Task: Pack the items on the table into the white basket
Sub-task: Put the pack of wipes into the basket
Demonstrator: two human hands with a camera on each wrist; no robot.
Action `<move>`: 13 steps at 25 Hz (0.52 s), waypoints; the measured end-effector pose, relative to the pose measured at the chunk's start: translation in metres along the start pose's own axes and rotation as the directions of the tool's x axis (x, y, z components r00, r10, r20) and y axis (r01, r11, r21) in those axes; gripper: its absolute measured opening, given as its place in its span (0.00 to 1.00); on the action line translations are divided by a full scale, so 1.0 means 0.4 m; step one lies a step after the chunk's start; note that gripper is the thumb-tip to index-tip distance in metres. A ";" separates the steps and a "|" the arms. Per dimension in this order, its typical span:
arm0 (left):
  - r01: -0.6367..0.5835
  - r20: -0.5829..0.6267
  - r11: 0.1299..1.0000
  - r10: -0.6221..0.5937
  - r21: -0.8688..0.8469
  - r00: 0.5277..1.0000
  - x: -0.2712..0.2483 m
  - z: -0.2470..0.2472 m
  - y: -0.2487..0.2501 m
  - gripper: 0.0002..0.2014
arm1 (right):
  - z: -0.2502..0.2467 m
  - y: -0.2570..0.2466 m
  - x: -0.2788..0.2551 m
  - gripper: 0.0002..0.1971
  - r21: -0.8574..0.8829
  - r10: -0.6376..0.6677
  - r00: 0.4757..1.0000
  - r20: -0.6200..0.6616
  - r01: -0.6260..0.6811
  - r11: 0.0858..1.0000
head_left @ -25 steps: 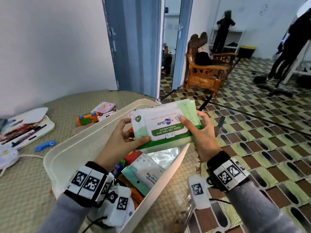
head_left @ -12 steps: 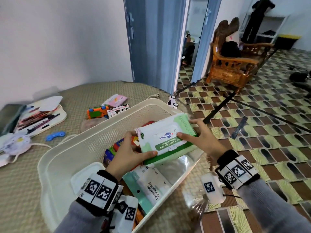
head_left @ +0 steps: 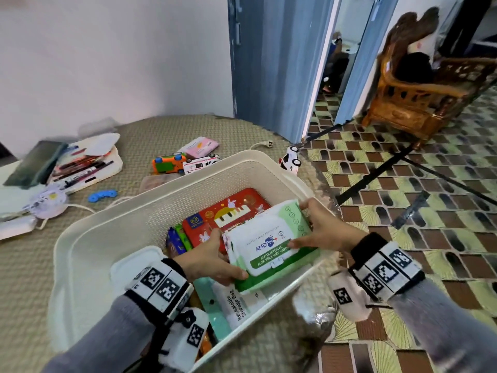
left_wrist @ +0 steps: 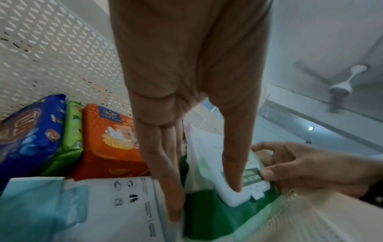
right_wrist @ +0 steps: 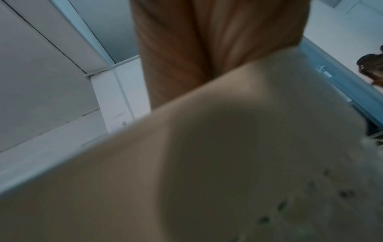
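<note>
A green and white wet wipes pack (head_left: pixel 271 246) hangs low inside the white basket (head_left: pixel 88 238), over its near right corner. My left hand (head_left: pixel 212 254) grips the pack's left end, thumb on the white lid (left_wrist: pixel 236 180) and fingers (left_wrist: pixel 165 180) underneath. My right hand (head_left: pixel 320 232) holds the right end, thumb on top and fingers round the far edge. Under the pack lie a red tin (head_left: pixel 228 211), a storage bag pack (head_left: pixel 231 305) and blue and green snack packs (head_left: pixel 177 238). In the right wrist view the blurred basket wall (right_wrist: pixel 207 163) hides my fingers.
On the table behind the basket lie an orange toy (head_left: pixel 168 162), a white toy ambulance (head_left: pixel 201 162), a pink pack (head_left: pixel 199 145), a white toy car (head_left: pixel 290 160), a blue piece (head_left: pixel 102 195) and a tray of pens (head_left: pixel 88 162). Tiled floor and a wooden chair (head_left: pixel 419 103) are on the right.
Both hands have lowered the wipes pack from above the basket's rim down into the basket. The red tin has come into view.
</note>
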State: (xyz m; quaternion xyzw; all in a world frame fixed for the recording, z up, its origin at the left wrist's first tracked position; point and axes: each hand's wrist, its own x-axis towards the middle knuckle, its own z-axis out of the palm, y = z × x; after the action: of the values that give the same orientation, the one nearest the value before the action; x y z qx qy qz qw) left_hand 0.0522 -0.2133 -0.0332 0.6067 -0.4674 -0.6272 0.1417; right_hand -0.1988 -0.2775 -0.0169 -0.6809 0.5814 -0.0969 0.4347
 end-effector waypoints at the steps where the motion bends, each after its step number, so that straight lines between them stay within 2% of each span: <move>1: 0.035 0.043 0.999 -0.036 0.022 0.998 0.001 0.006 0.002 0.43 | 0.002 -0.001 0.004 0.45 -0.056 -0.007 1.000 -0.006 0.006 0.998; 4: 0.139 0.158 0.978 -0.164 0.157 0.974 0.017 0.017 -0.005 0.42 | 0.001 -0.003 0.010 0.40 -0.222 -0.006 1.000 -0.010 0.003 0.975; 6: 0.191 0.213 0.940 -0.256 0.283 0.943 0.026 0.016 -0.009 0.47 | 0.005 -0.002 0.012 0.37 -0.346 -0.002 1.000 0.012 0.006 0.938; 7: 0.202 0.202 0.923 -0.277 0.327 0.939 0.032 0.013 -0.012 0.50 | 0.009 -0.002 0.014 0.37 -0.382 0.009 0.999 0.047 0.009 0.924; 10: 0.145 0.075 0.863 -0.206 0.483 0.976 0.032 0.017 -0.001 0.43 | 0.030 0.005 0.022 0.35 -0.178 0.052 0.979 0.196 -0.017 0.984; 11: 0.128 0.008 0.801 -0.163 0.584 0.987 0.029 0.024 0.006 0.39 | 0.033 0.006 0.021 0.32 -0.149 0.026 0.981 0.192 0.003 0.989; 13: 0.161 -0.129 0.591 -0.097 0.790 0.987 0.026 0.044 0.018 0.29 | 0.032 0.009 0.017 0.23 -0.168 -0.098 0.993 0.059 0.107 0.980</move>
State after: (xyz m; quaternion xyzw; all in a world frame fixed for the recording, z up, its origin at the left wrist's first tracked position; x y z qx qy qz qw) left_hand 0.0313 -0.2174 -0.0372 0.6605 -0.6474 -0.3387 -0.1729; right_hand -0.1913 -0.2770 -0.0296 -0.7470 0.5405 -0.0516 0.3838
